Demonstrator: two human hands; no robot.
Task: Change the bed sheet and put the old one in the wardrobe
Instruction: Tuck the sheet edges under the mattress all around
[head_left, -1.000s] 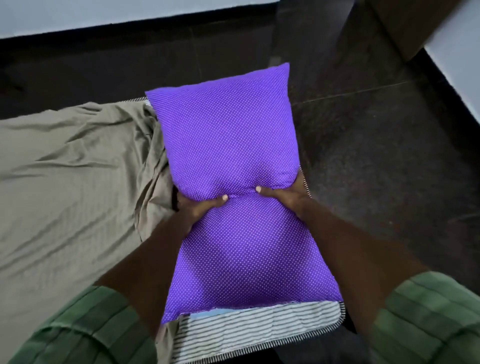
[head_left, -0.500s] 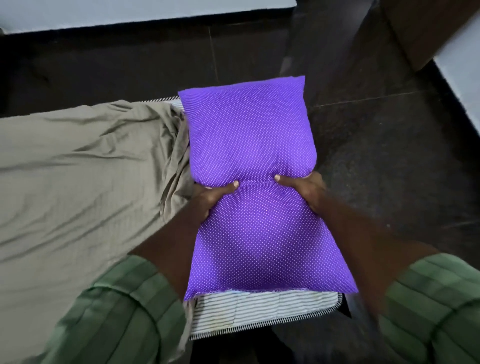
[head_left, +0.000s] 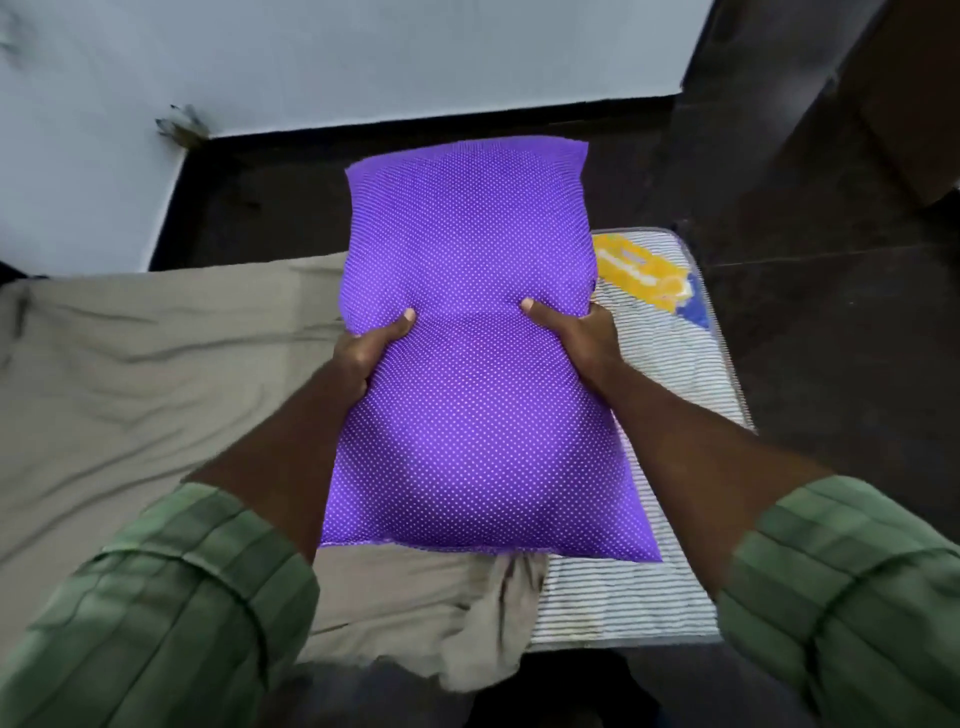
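While we are clearing the bed for the sheet change, we are holding the pillow (head_left: 467, 364) up off the mattress (head_left: 670, 384), long axis running from six o'clock toward twelve. Our left hand (head_left: 366, 358) is gripping its nine o'clock edge and our right hand (head_left: 576, 338) its three o'clock edge, both clamped at about mid-length, thumbs (head_left: 402, 325) pressing into the top face so the filling is pinching into a waist; the fingers are hidden underneath. We are judging this to be an early step: the old sheet (head_left: 156, 395), a plain olive-grey cloth, is lying rumpled over the nine o'clock stretch of the bed, already peeled back from the three o'clock end, where striped ticking and a yellow label (head_left: 639, 270) are showing. One loose corner of it is bunching at six o'clock, just below the pillow's near edge. Next, in our view, we need somewhere off the sheet to set the pillow down, and the bare striped end looks closest; dropping it on the olive cloth would only pin what we must pull away. No fresh sheet or wardrobe is clearly showing, so we cannot tell where either lies.
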